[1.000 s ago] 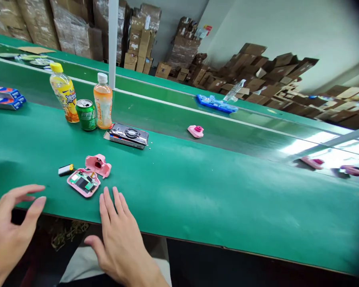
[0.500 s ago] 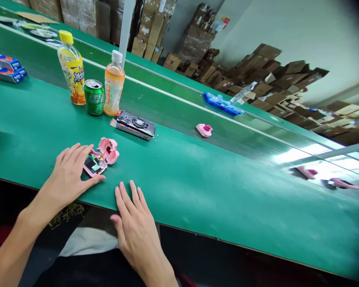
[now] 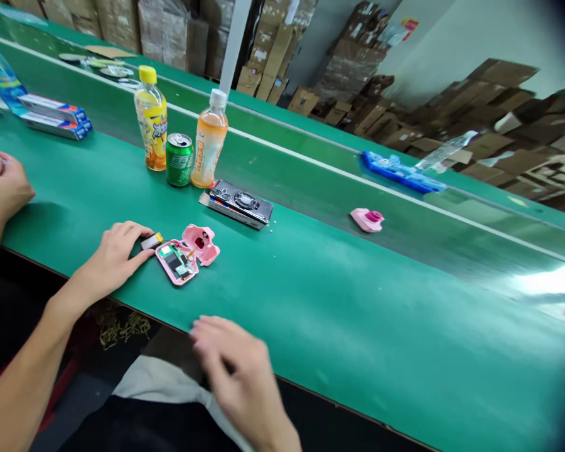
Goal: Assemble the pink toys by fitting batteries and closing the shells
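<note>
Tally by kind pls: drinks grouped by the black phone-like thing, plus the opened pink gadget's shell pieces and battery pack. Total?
Drink bottles: 2
Green can: 1
Pink shell pieces: 2
Battery pack: 1
Total: 6

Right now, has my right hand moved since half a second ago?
Yes. Against the front edge of the green workbench, your right hand has drawn back toward you: it reached farther in then, and now appears at that edge.

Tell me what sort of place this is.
Likely a factory or workshop floor: an opened pink casing with its circuit board exposed lies on the long green worktop, and stacked cardboard boxes stand behind.
</note>
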`<state>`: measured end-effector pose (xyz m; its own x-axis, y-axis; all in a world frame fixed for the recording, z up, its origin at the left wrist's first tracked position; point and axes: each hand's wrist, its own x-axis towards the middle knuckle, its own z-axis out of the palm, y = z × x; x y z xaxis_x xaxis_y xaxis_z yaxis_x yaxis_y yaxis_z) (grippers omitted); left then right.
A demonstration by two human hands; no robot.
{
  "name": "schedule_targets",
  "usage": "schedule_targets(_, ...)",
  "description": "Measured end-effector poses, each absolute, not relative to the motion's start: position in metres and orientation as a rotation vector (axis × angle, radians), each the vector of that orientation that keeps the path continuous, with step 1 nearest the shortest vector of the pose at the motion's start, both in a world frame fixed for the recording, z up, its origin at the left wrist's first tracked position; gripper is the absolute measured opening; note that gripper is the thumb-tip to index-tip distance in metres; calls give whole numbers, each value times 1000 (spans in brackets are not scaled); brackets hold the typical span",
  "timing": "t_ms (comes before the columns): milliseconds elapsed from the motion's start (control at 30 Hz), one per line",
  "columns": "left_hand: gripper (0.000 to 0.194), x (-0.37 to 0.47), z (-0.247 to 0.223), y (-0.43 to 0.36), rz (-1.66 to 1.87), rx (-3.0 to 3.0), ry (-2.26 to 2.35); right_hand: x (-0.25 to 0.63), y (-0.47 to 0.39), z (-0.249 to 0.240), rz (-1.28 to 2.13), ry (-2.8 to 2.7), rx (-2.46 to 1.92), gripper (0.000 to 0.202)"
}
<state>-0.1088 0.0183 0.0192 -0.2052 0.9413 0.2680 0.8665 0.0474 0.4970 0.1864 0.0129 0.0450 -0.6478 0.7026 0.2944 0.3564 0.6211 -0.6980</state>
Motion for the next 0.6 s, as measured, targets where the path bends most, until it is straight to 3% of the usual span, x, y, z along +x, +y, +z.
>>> schedule_targets(67, 35, -102, 25, 18, 978, 1760, 2084, 181, 44, 49, 837, -2068, -1061, 30)
schedule_targets(167, 32, -87, 33, 15, 1073, 1579, 1898, 153, 94, 54, 831, -2066, -1235, 60)
schedule_targets(300, 30, -60, 39, 11, 1078, 1515, 1786, 134, 121, 54, 872, -2292, -1121, 24)
schedule_targets(400, 28, -31, 38, 12, 1036, 1557, 1662, 165, 107, 48, 658, -2167, -1200, 25)
schedule_targets(500, 29, -3, 31, 12, 1071, 1626, 1500, 203, 76, 51, 335, -1952, -1127, 41)
schedule_targets(600, 31, 15, 12, 11, 1172, 1634, 1429, 209, 47, 55, 289, -2106, -891, 30)
